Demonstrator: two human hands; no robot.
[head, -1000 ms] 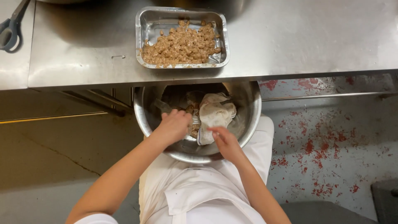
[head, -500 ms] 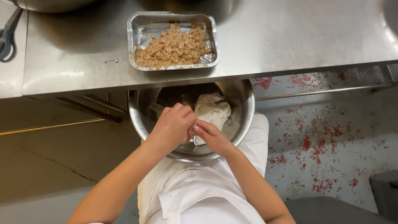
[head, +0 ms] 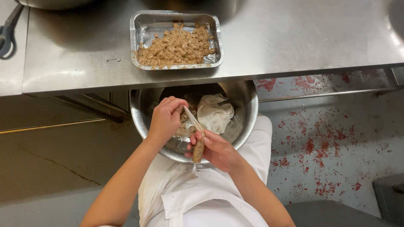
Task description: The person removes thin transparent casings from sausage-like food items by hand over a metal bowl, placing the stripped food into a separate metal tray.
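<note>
our left hand [head: 166, 120] pinches the casing [head: 191, 118] taut over the bowl [head: 248, 120]; right hand [head: 216, 149] grips the sausage [head: 198, 150], catching drips.

Table edge [head: 219, 77] overhangs the bowl [head: 248, 122]; its near side stays open.

Both hands, left [head: 166, 120] and right [head: 216, 149], pinch shut, forearms converging
</note>
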